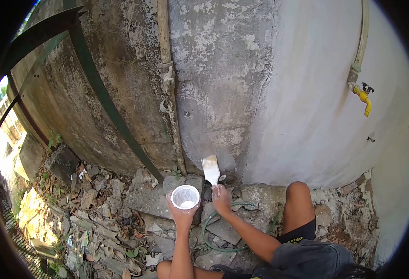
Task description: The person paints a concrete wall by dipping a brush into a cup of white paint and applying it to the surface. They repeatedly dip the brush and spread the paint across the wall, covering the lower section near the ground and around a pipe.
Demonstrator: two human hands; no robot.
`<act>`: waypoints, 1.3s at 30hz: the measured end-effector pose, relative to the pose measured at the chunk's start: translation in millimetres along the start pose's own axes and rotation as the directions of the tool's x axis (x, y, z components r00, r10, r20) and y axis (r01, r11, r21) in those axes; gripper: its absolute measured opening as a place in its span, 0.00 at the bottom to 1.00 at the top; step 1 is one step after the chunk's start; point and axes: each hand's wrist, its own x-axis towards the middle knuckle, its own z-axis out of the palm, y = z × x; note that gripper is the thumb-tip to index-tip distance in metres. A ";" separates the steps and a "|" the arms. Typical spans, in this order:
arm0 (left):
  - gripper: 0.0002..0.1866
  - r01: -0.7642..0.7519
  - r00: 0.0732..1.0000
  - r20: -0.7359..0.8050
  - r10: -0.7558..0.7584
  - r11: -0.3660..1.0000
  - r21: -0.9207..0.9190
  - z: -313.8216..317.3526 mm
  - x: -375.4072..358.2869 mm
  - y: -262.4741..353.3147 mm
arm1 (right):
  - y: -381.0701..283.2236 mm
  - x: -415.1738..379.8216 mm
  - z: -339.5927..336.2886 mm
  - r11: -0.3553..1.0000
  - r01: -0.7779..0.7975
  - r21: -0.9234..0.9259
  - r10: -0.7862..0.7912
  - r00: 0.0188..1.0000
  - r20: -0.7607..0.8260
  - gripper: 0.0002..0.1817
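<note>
My left hand [183, 215] is wrapped round a white plastic tub [185, 197] with a little white paint at its bottom. My right hand [222, 199] grips the handle of a wide, white-coated paintbrush [210, 170], to the right of the tub. The brush points up, its pale bristles at the lower part of the stained grey wall [218, 107]; whether they touch it I cannot tell. A smoother, whitish wall section [302, 102] lies to the right.
A vertical pipe [174, 125] runs down the wall, with a green metal bar [97, 86] to its left. A yellow tap [363, 98] juts out at the right. Below are a concrete block [146, 200], a green hose [207, 237] and loose rubble [97, 228].
</note>
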 end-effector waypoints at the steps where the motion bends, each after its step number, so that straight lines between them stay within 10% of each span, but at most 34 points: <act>1: 0.43 0.002 1.000 -0.008 -0.001 1.000 0.007 -0.8 0.4 0.9 | 43.0 6.7 24.5 0.992 -0.103 -0.074 0.104 0.995 0.002 0.20; 5: 0.40 -0.003 1.000 -0.012 0.003 1.000 -0.002 -3.5 2.4 2.1 | 142.8 16.1 80.7 0.930 -0.366 -0.005 0.366 0.928 0.067 0.20; 10: 0.41 0.033 0.998 -0.047 -0.032 0.999 0.003 -1.7 2.7 8.6 | -52.1 19.9 -12.1 0.877 -0.364 0.313 0.315 0.928 0.197 0.20; 16: 0.41 0.028 0.999 -0.038 -0.027 0.999 0.020 -3.6 3.8 12.3 | -30.1 1.8 -1.9 0.983 0.127 0.134 -0.106 0.982 -0.156 0.19; 20: 0.42 0.027 0.999 -0.040 -0.026 0.999 0.044 -5.2 1.0 8.9 | 95.4 6.0 42.8 0.966 -0.256 -0.037 0.256 0.967 0.007 0.19; 25: 0.42 0.005 0.999 -0.051 -0.003 0.999 0.045 -4.1 4.5 7.2 | 6.6 15.4 1.6 0.867 -0.434 0.244 0.418 0.901 0.117 0.19; 28: 0.41 0.001 0.998 -0.057 0.000 1.000 0.029 -0.8 3.2 9.6 | -65.1 20.1 -26.2 0.976 0.073 0.207 -0.053 0.993 -0.102 0.20; 32: 0.40 -0.002 0.999 -0.050 0.003 1.000 0.022 -0.1 1.9 7.6 | -129.6 3.2 -65.9 0.892 0.314 0.326 -0.271 0.947 -0.172 0.16; 36: 0.40 -0.022 0.998 -0.052 0.024 0.999 0.034 0.1 0.6 6.7 | -30.4 23.1 -36.5 0.969 0.244 0.033 -0.224 0.931 -0.289 0.15; 39: 0.40 0.012 0.999 -0.044 -0.012 1.000 -0.002 1.1 -2.3 6.5 | 95.7 -3.2 -2.6 0.984 -0.148 -0.096 0.136 0.984 -0.118 0.18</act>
